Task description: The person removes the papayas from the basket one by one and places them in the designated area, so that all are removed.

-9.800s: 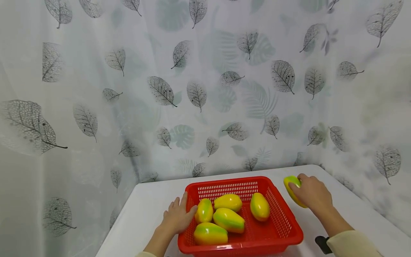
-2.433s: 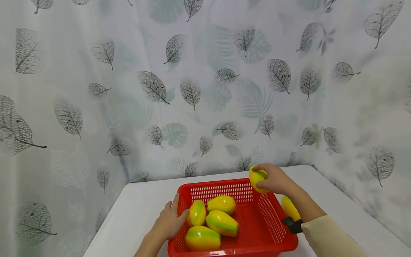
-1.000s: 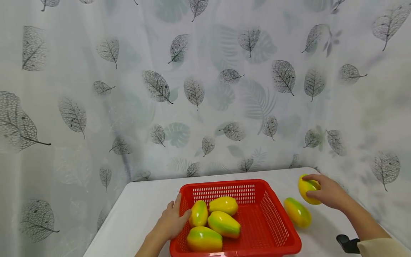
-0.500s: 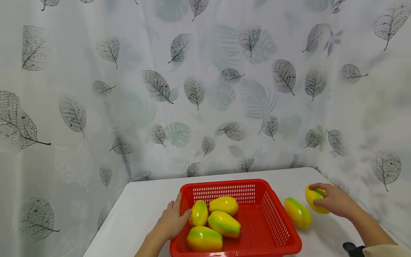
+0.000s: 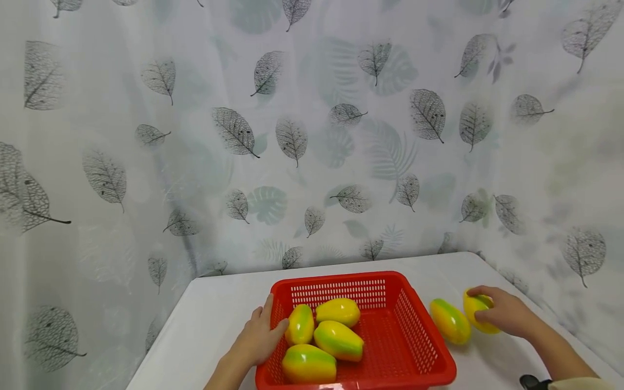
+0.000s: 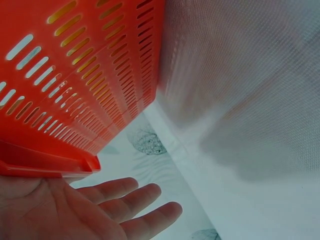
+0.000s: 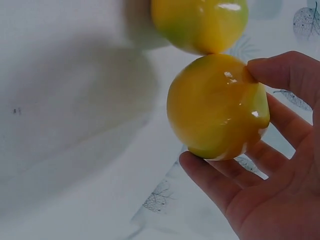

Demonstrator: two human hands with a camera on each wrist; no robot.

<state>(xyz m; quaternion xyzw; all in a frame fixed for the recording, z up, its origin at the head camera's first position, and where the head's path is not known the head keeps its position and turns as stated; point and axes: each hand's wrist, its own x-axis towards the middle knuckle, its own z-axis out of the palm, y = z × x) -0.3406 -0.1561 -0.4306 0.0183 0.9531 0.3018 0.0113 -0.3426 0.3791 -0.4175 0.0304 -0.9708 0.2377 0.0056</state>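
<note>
My right hand (image 5: 508, 312) holds a shiny yellow-green papaya (image 5: 474, 310) low over the table, right of the basket. In the right wrist view, thumb and fingers curve round that papaya (image 7: 215, 107), which is right up against another. This second papaya (image 5: 450, 322) lies between the basket and my right hand. My left hand (image 5: 260, 335) rests at the left rim of the red plastic basket (image 5: 414, 330), its thumb over the edge. From the left wrist, the fingers of the left hand (image 6: 75, 210) look straight, beside the slotted basket wall (image 6: 100, 65).
Several papayas (image 5: 338, 340) sit in the left half of the basket, whose red floor shows on the right. The white table (image 5: 229, 298) is backed by a leaf-patterned curtain (image 5: 312, 135). A black strap (image 5: 533, 382) is on my right wrist.
My right hand put one papaya down right of the basket. It then lifted another from the basket's right side, carried it right and lowered it beside the first. My left hand stayed at the rim.
</note>
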